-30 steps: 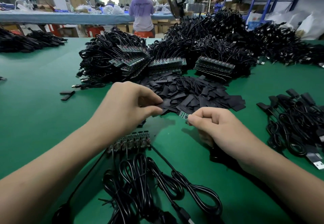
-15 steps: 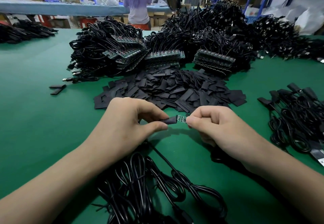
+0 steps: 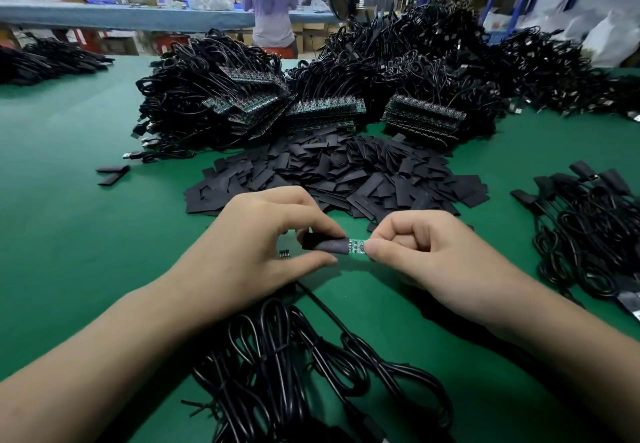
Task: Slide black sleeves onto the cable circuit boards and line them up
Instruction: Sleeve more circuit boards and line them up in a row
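Sleeve (image 3: 325, 246) covers one end of the board (image 3: 357, 246), held just above the green counter (image 3: 69, 234); the board's green end is bare. Behind lies a pile of loose sleeves (image 3: 346, 172), and past it stacked cable bundles (image 3: 214, 103) with rows of boards. Coiled cables (image 3: 294, 356) lie under the wrists, more cables (image 3: 588, 234) at the right, two stray sleeves (image 3: 112, 174) at the left. Faint print on the sleeve and on a standing person's shirt (image 3: 272, 2) cannot be read. Left hand (image 3: 263, 234) pinches the sleeve between thumb and fingers. Right hand (image 3: 426, 252) pinches the board's bare end, its other fingers curled in.
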`<state>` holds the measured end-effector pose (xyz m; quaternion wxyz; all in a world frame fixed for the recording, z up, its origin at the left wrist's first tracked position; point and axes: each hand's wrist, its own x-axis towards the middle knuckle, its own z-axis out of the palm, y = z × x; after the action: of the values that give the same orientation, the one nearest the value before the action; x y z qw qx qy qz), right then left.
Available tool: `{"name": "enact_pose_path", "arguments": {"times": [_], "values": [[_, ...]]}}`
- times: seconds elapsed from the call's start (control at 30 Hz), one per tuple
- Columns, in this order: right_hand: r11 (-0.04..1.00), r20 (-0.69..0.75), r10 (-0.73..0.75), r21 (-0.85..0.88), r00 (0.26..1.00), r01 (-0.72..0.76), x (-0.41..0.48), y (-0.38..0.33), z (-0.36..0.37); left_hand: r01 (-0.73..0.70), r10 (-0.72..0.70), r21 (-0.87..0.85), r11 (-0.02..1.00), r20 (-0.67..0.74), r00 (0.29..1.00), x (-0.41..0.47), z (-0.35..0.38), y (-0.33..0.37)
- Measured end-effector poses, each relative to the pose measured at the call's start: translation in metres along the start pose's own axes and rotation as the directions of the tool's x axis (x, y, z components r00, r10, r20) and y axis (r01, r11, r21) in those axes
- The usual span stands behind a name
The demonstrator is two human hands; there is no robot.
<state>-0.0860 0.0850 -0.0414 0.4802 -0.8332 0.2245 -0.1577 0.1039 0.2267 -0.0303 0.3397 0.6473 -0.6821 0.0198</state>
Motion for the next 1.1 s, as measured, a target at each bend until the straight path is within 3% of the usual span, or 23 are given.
{"name": "enact_pose_path", "arguments": {"times": [0.1, 0.5, 0.77, 0.97, 1.1], "values": [[0.999, -0.003, -0.023, -0.028, 1.000, 0.023, 0.000, 0.000, 0.001, -0.015, 0.015, -0.042, 0.999, -0.008, 1.000, -0.001, 0.002, -0.001], [0.968, 0.041, 0.060, 0.240, 0.997, -0.068, -0.001, -0.008, 0.000, -0.071, 0.072, 0.006, 0.997, -0.093, 0.993, -0.001, 0.001, 0.001], [0.992, 0.071, -0.015, 0.128, 0.997, 0.006, -0.004, -0.012, 0.005, -0.102, 0.098, -0.043, 0.994, -0.083, 0.992, -0.001, 0.007, 0.002], [1.000, 0.105, -0.003, 0.010, 0.994, 0.002, -0.003, -0.018, -0.004, -0.040, 0.027, -0.084, 0.996, -0.149, 0.988, 0.000, 0.006, -0.001], [0.996, 0.102, -0.006, 0.089, 0.995, -0.003, -0.003, -0.018, -0.004, -0.032, 0.012, -0.109, 0.994, -0.173, 0.985, -0.001, 0.006, 0.001]]}}
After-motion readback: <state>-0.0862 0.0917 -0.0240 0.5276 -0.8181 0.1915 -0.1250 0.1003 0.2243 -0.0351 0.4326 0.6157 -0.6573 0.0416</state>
